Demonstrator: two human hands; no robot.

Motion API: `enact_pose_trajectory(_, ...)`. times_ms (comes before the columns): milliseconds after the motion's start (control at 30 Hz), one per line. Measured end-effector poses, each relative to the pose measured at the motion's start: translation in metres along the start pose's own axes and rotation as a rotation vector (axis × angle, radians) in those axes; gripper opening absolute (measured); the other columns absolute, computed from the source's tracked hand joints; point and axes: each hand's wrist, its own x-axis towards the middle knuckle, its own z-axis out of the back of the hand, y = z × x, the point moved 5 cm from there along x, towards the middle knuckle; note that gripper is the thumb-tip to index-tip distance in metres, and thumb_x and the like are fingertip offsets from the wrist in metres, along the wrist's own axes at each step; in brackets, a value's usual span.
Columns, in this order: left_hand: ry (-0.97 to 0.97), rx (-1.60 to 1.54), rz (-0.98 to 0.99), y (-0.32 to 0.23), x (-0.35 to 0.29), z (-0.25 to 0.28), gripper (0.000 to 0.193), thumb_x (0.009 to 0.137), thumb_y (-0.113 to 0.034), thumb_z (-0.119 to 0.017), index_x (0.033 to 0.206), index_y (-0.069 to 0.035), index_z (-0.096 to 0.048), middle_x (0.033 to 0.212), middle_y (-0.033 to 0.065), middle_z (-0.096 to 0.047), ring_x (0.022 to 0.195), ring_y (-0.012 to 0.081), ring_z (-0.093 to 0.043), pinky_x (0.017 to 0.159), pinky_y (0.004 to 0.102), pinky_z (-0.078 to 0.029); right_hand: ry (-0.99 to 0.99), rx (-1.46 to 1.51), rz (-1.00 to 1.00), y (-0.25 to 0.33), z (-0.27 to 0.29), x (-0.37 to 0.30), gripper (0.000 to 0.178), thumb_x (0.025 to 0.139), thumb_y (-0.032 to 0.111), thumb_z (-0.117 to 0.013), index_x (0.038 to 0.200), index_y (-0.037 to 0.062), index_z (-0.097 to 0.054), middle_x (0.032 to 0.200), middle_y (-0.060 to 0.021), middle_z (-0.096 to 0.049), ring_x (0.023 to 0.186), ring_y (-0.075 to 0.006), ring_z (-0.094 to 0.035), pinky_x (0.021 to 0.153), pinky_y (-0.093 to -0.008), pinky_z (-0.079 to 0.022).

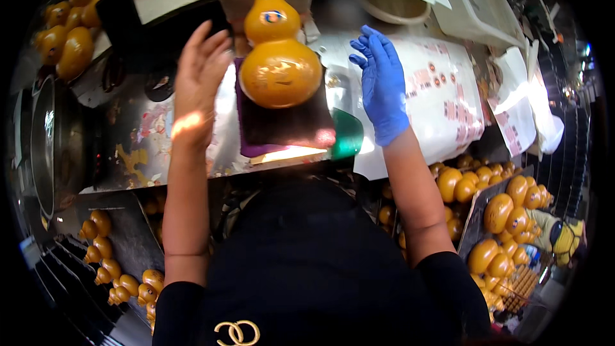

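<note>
A glossy amber gourd-shaped bottle [280,74] with a small round emblem on its upper bulb lies in the middle of the worktable, its neck pointing away from me. Under its lower bulb is a dark purple pad [282,127]. To its left, my bare left hand [202,77] is raised with fingers apart, not touching it. My right hand [383,83], in a blue glove, hovers on the other side, fingers stretched out and holding nothing. A green piece [346,134] lies beside the pad's right edge.
Printed sticker sheets [442,93] cover the table's right side, near a pale plastic bin [477,3] and a round bowl [395,6]. More amber gourds [75,51] are heaped at far left. Gourd-filled crates [500,214] stand below at right. A metal pan [46,147] sits left.
</note>
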Motion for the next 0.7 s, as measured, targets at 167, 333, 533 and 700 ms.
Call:
enact_pose_trajectory(167, -0.177, 0.031, -0.097, -0.004, -0.027, 0.012, 0.050, 0.094, -0.009, -0.051, 0.140, 0.000, -0.034, 0.137, 0.0182, -0.044, 0.131, 0.0258, -0.041, 0.111, 0.0334, -0.030, -0.177, -0.644, 0.365, 0.025, 0.040, -0.043, 0.029, 0.090, 0.018, -0.063, 0.113, 0.0027, -0.058, 0.104, -0.0071, -0.060, 0.094, -0.0166, -0.057, 0.085, -0.0299, -0.046)
enact_pose_trajectory(333, -0.177, 0.050, -0.097, -0.007, -0.027, 0.016, 0.047, 0.094, -0.005, -0.049, 0.140, -0.002, -0.035, 0.133, 0.0153, -0.048, 0.128, 0.0226, -0.044, 0.109, 0.0313, -0.032, 0.212, -1.704, 0.472, 0.033, 0.024, -0.095, 0.056, 0.060, 0.046, -0.081, 0.094, 0.0050, -0.062, 0.091, -0.0105, -0.059, 0.088, -0.0295, -0.057, 0.077, -0.0435, -0.044)
enact_pose_trajectory(533, -0.088, -0.029, -0.034, -0.003, -0.022, 0.007, 0.050, 0.094, -0.009, -0.054, 0.140, -0.002, -0.035, 0.131, 0.0147, -0.049, 0.127, 0.0217, -0.045, 0.108, 0.0318, -0.033, 0.265, -1.553, 0.171, 0.013, 0.027, -0.091, 0.057, 0.060, 0.029, -0.083, 0.102, 0.0068, -0.052, 0.087, -0.0106, -0.058, 0.088, -0.0319, -0.057, 0.076, -0.0409, -0.046)
enact_pose_trajectory(700, -0.087, -0.028, -0.040, -0.002, -0.020, 0.016, 0.050, 0.094, -0.011, -0.055, 0.139, -0.002, -0.036, 0.130, 0.0143, -0.050, 0.126, 0.0219, -0.046, 0.107, 0.0331, -0.034, 0.240, -1.497, 0.198, 0.027, 0.015, -0.094, 0.073, 0.062, 0.021, -0.083, 0.122, 0.0061, -0.044, 0.096, -0.0163, -0.056, 0.086, -0.0338, -0.059, 0.077, -0.0405, -0.048)
